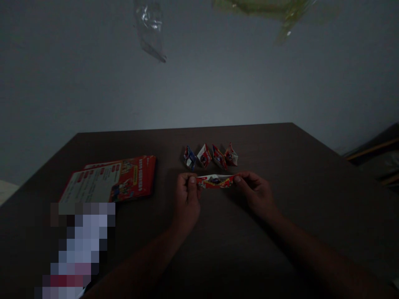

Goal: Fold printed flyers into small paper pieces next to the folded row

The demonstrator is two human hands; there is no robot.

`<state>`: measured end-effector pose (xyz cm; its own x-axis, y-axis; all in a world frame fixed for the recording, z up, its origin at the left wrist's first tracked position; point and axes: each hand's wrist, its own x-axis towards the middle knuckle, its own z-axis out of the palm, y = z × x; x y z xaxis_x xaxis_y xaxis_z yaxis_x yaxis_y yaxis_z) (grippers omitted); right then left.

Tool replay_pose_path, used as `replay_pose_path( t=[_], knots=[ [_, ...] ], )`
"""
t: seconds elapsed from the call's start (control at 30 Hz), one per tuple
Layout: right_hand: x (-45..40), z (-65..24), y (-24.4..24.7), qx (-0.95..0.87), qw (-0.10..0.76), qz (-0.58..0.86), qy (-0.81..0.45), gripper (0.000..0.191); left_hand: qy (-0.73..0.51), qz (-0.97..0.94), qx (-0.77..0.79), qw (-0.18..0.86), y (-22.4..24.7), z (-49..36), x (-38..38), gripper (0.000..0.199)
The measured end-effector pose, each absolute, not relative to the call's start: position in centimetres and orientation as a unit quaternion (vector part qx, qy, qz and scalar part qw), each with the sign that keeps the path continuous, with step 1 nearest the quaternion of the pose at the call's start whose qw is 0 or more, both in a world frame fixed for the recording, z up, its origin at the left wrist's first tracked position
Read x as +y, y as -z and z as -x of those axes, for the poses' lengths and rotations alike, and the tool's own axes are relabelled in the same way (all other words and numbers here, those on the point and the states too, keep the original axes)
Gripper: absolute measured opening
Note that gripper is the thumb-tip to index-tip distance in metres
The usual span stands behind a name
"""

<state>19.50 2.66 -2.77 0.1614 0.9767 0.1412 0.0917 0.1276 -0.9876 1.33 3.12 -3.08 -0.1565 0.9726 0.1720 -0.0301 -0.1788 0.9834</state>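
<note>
Between my two hands a folded paper piece (pixel 215 181), red and white with printed pictures, is held level just above the table. My left hand (pixel 188 195) pinches its left end, thumb on top. The right end is gripped between the thumb and fingers of my right hand (pixel 257 193). Just beyond it stand several small folded paper shapes in a row: a blue one (pixel 189 158) at the left, then red and white ones (pixel 204 156) to its right. The undersides of my fingers are partly hidden.
A stack of red and white printed sheets or booklets (pixel 137 178) lies on the dark table (pixel 264 145) at the left. A blurred-out pale patch (pixel 84 245) covers the lower left. The wall behind carries clear plastic (pixel 151 29) and yellowish tape (pixel 264 8).
</note>
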Motion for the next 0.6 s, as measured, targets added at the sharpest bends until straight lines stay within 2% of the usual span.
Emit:
replay_pose_path(
  t=[0.4,0.6],
  knots=[
    [2.76,-19.72,2.43,-0.484,0.551,0.529,-0.428,0.027,-0.567,-0.519,0.527,0.362,3.28,-0.82,3.56,0.019],
    [2.98,-20.04,2.84,-0.463,0.552,0.534,-0.442,0.030,-0.563,-0.515,0.535,0.363,3.46,-0.82,3.62,0.019]
  ],
)
